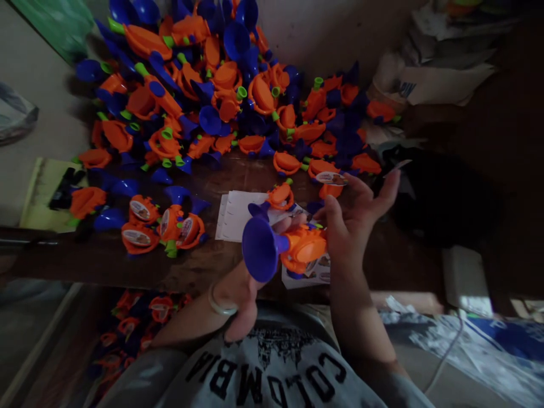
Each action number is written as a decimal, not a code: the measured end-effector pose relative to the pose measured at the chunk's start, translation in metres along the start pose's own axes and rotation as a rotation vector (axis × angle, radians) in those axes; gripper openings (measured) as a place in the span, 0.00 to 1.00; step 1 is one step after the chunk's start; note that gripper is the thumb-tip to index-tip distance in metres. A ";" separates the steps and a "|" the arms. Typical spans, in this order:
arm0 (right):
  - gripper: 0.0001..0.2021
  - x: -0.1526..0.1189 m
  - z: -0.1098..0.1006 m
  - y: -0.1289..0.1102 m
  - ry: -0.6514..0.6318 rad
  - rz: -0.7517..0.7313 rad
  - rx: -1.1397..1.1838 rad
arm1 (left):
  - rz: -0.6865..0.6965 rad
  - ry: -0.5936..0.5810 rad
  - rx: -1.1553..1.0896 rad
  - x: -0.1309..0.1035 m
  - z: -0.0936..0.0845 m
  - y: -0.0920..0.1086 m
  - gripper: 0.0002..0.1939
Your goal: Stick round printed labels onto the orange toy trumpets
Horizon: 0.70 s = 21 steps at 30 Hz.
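Observation:
My left hand (pixel 246 289), with a pale bracelet at its wrist, holds an orange toy (pixel 308 248) with a large blue funnel (pixel 259 249) facing left. Some of its fingers are partly hidden behind the toy. On the right, my right hand (pixel 355 226) is raised beside the toy with its fingers spread. An oval sticker (pixel 331 178) clings to one of its fingertips, and a small pale piece (pixel 403 165) shows at another. Below the held toy lies a sticker sheet (pixel 312 273), partly covered. White paper sheets (pixel 233 218) lie further left, near another orange toy (pixel 280 195).
A large heap of orange and blue toys (pixel 225 76) fills the table's back. Several stickered toys (pixel 140 235) stand at the left, near a yellow pad (pixel 46 192). A black item (pixel 442 198) lies at the right. More toys (pixel 123 334) are below the table's edge.

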State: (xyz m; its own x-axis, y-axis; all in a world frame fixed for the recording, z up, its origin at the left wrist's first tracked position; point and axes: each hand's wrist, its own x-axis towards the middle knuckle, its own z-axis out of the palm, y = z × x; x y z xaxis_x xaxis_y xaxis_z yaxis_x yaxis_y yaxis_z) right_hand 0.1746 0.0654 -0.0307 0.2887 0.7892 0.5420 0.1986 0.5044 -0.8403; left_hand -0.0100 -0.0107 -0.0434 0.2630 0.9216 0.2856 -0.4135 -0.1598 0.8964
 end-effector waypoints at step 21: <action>0.45 -0.040 0.018 -0.059 -0.020 0.144 0.184 | 0.160 0.187 -0.012 0.012 0.010 -0.011 0.33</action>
State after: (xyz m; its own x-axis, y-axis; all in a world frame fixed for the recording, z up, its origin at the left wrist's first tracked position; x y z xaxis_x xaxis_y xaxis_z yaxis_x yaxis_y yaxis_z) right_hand 0.1341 0.0103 -0.0032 0.2825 0.8637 0.4174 -0.0176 0.4398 -0.8979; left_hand 0.0063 -0.0016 -0.0469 0.0279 0.9347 0.3544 -0.4478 -0.3053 0.8404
